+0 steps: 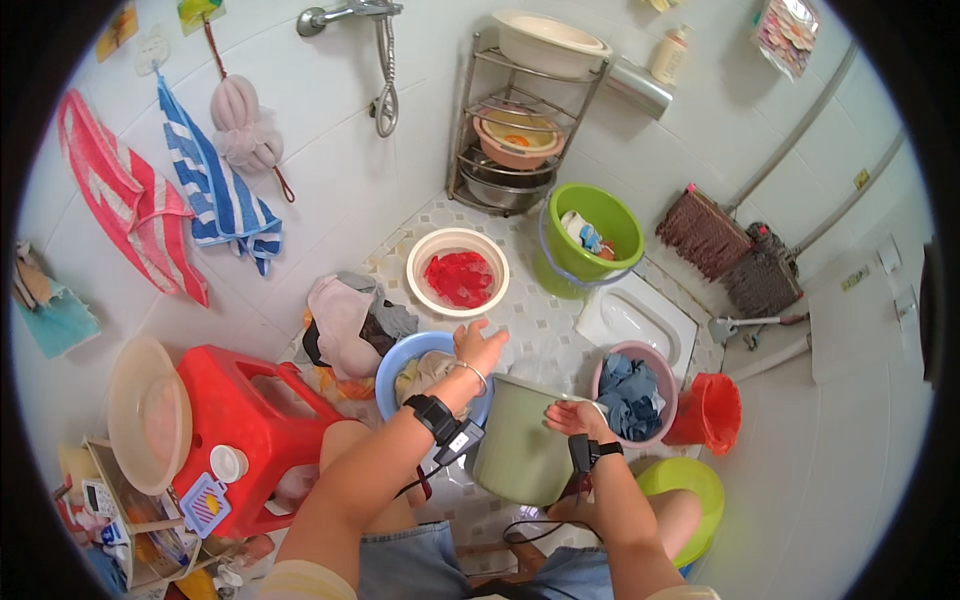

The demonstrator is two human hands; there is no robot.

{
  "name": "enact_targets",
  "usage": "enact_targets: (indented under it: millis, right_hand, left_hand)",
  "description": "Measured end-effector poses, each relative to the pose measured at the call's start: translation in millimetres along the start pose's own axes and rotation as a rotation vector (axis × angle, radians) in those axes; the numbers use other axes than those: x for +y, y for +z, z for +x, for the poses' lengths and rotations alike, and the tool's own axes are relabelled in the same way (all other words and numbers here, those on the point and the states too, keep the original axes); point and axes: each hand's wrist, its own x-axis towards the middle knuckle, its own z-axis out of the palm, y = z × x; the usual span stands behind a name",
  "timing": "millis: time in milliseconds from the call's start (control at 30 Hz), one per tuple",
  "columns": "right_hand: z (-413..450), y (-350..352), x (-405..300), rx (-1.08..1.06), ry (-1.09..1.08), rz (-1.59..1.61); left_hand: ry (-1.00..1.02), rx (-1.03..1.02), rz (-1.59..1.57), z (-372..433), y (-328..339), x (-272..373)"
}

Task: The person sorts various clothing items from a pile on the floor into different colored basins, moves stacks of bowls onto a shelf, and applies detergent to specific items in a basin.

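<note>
A pale green plastic bucket (521,442) stands tilted between my knees, its mouth facing away, with clear water spilling onto the tiled floor. My right hand (576,418) is against the bucket's right side near the rim, palm up and fingers spread. My left hand (478,349) hovers with spread fingers over the right edge of a blue basin (386,375) and holds nothing. Beige cloth (427,375) lies in that basin. Beyond it stands a cream basin (415,281) with red cloth (459,279) in water. A pink basin (670,379) of dark blue clothes (631,396) is right of the bucket.
Clothes (349,326) lie heaped on the floor at left, near a red plastic stool (247,450). A green bucket (553,240), a squat toilet (637,315), a metal rack (459,135) and a red bin (705,412) stand around. Mops (705,232) lean on the right wall.
</note>
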Motion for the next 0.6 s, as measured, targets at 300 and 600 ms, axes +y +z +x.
enact_targets:
  millis: [300,600]
  right_hand:
    - [-37,9,20,0.661,-1.101,-1.529]
    - [-6,31,-34,0.265,-0.567,-1.859]
  left_hand:
    - [0.012,0.054,-0.046,-2,-25,21]
    - [-0.056,0.029,-0.130,-2,-31,21]
